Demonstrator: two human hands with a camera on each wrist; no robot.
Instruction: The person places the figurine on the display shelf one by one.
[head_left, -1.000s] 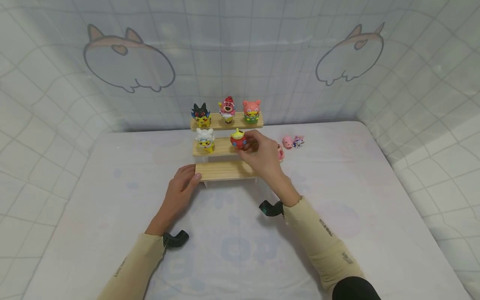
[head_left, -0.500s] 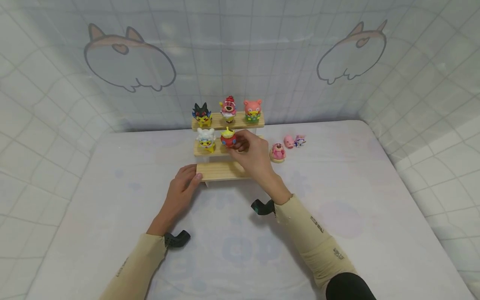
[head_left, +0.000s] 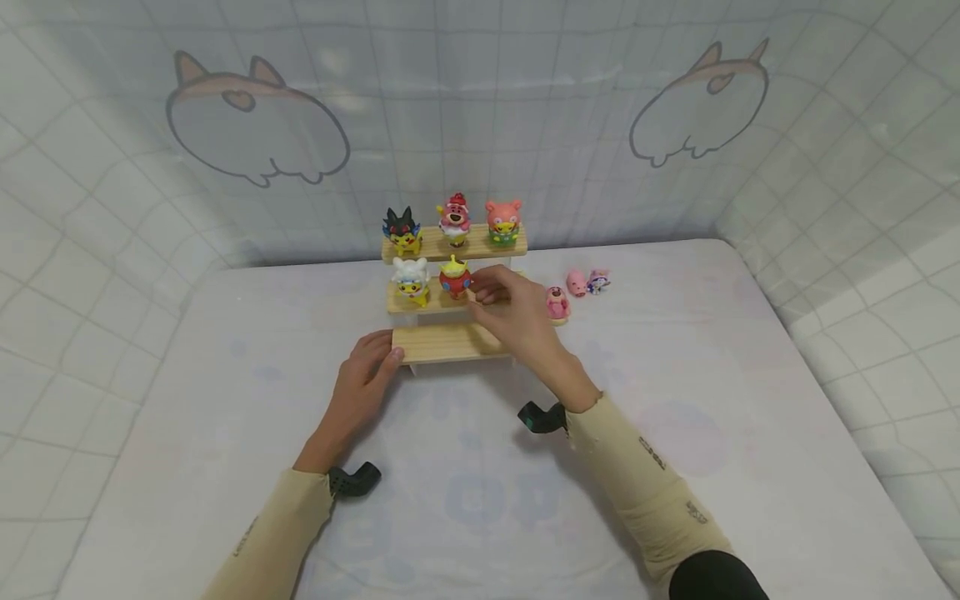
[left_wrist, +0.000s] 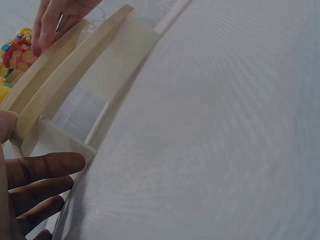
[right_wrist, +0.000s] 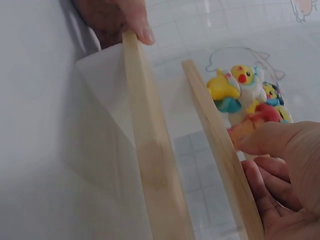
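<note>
A three-tier wooden display stand point(head_left: 452, 342) stands on the cloth. My left hand point(head_left: 363, 375) holds the left end of its lowest tier, thumb on the plank point(left_wrist: 47, 92) and fingers along the white side support point(left_wrist: 60, 142). On the middle tier a red figurine with a yellow top point(head_left: 454, 279) stands upright, right of a white-hooded yellow figurine point(head_left: 411, 282). My right hand point(head_left: 519, 318) is at the red figurine's right side, thumb and forefinger parted, fingertips right beside it. In the right wrist view the thumb overlaps this figurine's cone-like lower part point(right_wrist: 245, 131).
The top tier bears a black-hooded figurine point(head_left: 403, 231), a pink bear with a red hat point(head_left: 455, 220) and a pink-hooded figurine point(head_left: 504, 223). Right of the stand are a pink bear point(head_left: 557, 305), a small pink figurine point(head_left: 576, 283) and a purple-and-white one point(head_left: 598, 282).
The red figurine has moved left along the middle tier, next to the white-hooded one. My right hand has since drawn back slightly to the right, leaving it standing. My left hand stays put.
</note>
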